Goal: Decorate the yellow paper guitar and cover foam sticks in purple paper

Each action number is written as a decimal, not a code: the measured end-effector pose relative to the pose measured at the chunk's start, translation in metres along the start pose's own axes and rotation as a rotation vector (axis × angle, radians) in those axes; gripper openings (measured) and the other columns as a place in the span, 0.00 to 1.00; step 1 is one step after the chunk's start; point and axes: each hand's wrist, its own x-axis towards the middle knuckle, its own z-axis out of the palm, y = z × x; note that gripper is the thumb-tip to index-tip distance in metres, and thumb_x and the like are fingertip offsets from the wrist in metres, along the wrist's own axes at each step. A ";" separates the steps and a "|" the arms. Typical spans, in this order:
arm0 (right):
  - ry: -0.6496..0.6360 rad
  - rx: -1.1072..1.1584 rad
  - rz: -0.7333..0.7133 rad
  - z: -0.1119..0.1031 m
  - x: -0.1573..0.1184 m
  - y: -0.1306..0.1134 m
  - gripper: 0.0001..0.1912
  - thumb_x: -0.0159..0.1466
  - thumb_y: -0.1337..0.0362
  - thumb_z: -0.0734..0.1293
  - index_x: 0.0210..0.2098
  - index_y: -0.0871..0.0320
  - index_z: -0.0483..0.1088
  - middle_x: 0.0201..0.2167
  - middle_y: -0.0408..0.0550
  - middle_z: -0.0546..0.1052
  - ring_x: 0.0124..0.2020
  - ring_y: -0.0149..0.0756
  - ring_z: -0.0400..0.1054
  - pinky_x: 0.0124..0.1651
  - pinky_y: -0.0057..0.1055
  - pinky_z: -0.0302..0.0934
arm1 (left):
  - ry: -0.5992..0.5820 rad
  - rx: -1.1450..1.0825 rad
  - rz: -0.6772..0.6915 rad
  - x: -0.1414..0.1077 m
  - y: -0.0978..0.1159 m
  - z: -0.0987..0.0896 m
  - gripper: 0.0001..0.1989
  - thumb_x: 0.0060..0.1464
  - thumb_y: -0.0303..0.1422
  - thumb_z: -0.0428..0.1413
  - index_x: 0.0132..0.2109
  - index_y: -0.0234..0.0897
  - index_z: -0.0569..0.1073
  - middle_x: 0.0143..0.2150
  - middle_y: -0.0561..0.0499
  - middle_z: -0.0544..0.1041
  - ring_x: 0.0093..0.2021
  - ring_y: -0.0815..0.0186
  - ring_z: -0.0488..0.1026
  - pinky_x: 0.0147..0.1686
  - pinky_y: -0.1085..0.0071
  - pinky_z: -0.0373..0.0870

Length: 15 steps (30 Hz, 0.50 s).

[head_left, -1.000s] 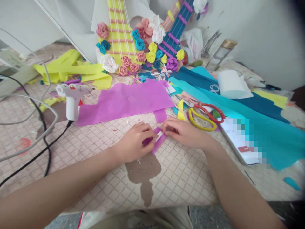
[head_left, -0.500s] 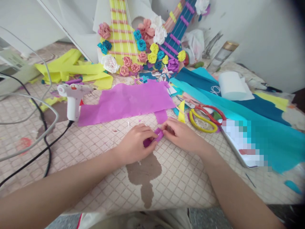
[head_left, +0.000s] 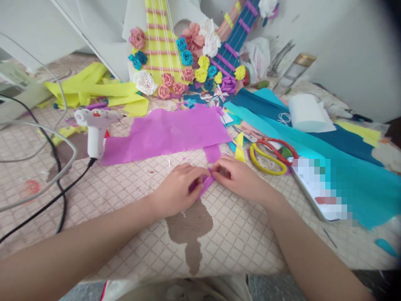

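Observation:
Just above the table, a small folded purple paper strip (head_left: 206, 184) is pinched between both hands. My left hand (head_left: 180, 188) curls its fingers and thumb around the strip's left part, hiding some of it. The fingertips of my right hand (head_left: 236, 177) press on its upper right end. Right behind the hands lies a large purple paper sheet (head_left: 175, 129), with a narrower purple piece (head_left: 212, 154) showing at its lower edge.
A white glue gun (head_left: 95, 133) with a black cord stands at left. Scissors with red and yellow handles (head_left: 269, 161), a phone (head_left: 316, 192), teal paper (head_left: 354, 175) and a white roll (head_left: 305, 112) are on the right. Behind stand flower-decorated guitar shapes (head_left: 161, 50).
The strip has shifted within the fingers, and a lighter purple end now points down between the hands. My left fingers have moved slightly along it.

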 end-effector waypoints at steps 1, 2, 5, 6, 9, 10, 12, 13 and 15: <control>0.003 -0.002 0.003 0.000 0.000 0.000 0.04 0.61 0.67 0.61 0.29 0.58 0.65 0.29 0.43 0.69 0.32 0.32 0.61 0.34 0.30 0.55 | -0.008 0.010 0.002 0.000 0.000 0.000 0.09 0.55 0.25 0.49 0.42 0.34 0.71 0.31 0.51 0.73 0.34 0.64 0.67 0.38 0.65 0.64; 0.007 -0.001 0.008 0.001 0.001 0.000 0.05 0.61 0.67 0.61 0.29 0.58 0.65 0.29 0.43 0.69 0.32 0.32 0.61 0.34 0.30 0.55 | -0.014 0.021 0.009 0.000 -0.001 0.001 0.09 0.55 0.25 0.49 0.41 0.34 0.71 0.31 0.50 0.74 0.35 0.64 0.67 0.39 0.64 0.64; 0.022 0.005 0.029 0.004 0.002 0.001 0.05 0.61 0.67 0.61 0.28 0.58 0.65 0.27 0.43 0.69 0.32 0.32 0.61 0.33 0.30 0.54 | -0.009 0.034 0.040 0.000 -0.002 0.002 0.09 0.55 0.26 0.49 0.39 0.35 0.74 0.34 0.49 0.76 0.36 0.64 0.68 0.41 0.64 0.65; 0.027 0.008 0.037 0.005 0.002 0.001 0.05 0.61 0.67 0.61 0.28 0.58 0.65 0.27 0.43 0.69 0.31 0.32 0.62 0.33 0.30 0.54 | 0.004 0.031 0.049 0.000 -0.002 0.003 0.09 0.56 0.27 0.50 0.39 0.35 0.74 0.34 0.49 0.76 0.36 0.64 0.69 0.41 0.65 0.65; 0.042 0.018 0.052 0.007 0.002 0.002 0.05 0.60 0.66 0.61 0.28 0.58 0.65 0.27 0.42 0.69 0.30 0.31 0.62 0.32 0.29 0.54 | 0.030 0.041 0.060 0.000 -0.003 0.004 0.09 0.56 0.27 0.50 0.38 0.36 0.75 0.32 0.49 0.76 0.35 0.65 0.69 0.39 0.65 0.65; 0.048 0.019 0.058 0.007 0.002 0.001 0.05 0.60 0.66 0.61 0.27 0.58 0.65 0.27 0.42 0.68 0.30 0.31 0.62 0.32 0.29 0.54 | 0.032 0.052 0.058 -0.001 -0.003 0.004 0.09 0.56 0.28 0.50 0.38 0.36 0.75 0.32 0.49 0.76 0.35 0.65 0.70 0.39 0.65 0.66; 0.056 0.018 0.072 0.008 0.002 0.001 0.06 0.60 0.67 0.61 0.26 0.58 0.64 0.27 0.42 0.68 0.30 0.31 0.61 0.32 0.29 0.54 | 0.030 0.070 0.051 -0.001 -0.003 0.003 0.08 0.55 0.28 0.51 0.37 0.37 0.76 0.32 0.49 0.76 0.36 0.64 0.70 0.39 0.65 0.66; 0.056 0.016 0.079 0.007 0.002 0.000 0.06 0.60 0.67 0.61 0.26 0.58 0.64 0.27 0.42 0.68 0.30 0.31 0.61 0.32 0.29 0.54 | 0.028 0.072 0.047 -0.001 -0.003 0.003 0.08 0.55 0.28 0.51 0.37 0.37 0.76 0.32 0.49 0.76 0.36 0.64 0.70 0.39 0.65 0.66; 0.050 0.011 0.089 0.007 0.002 -0.001 0.06 0.60 0.67 0.61 0.26 0.58 0.64 0.27 0.42 0.68 0.29 0.31 0.61 0.31 0.29 0.53 | 0.022 0.068 0.038 -0.001 -0.003 0.002 0.09 0.55 0.28 0.51 0.38 0.37 0.75 0.32 0.49 0.76 0.36 0.64 0.70 0.39 0.65 0.66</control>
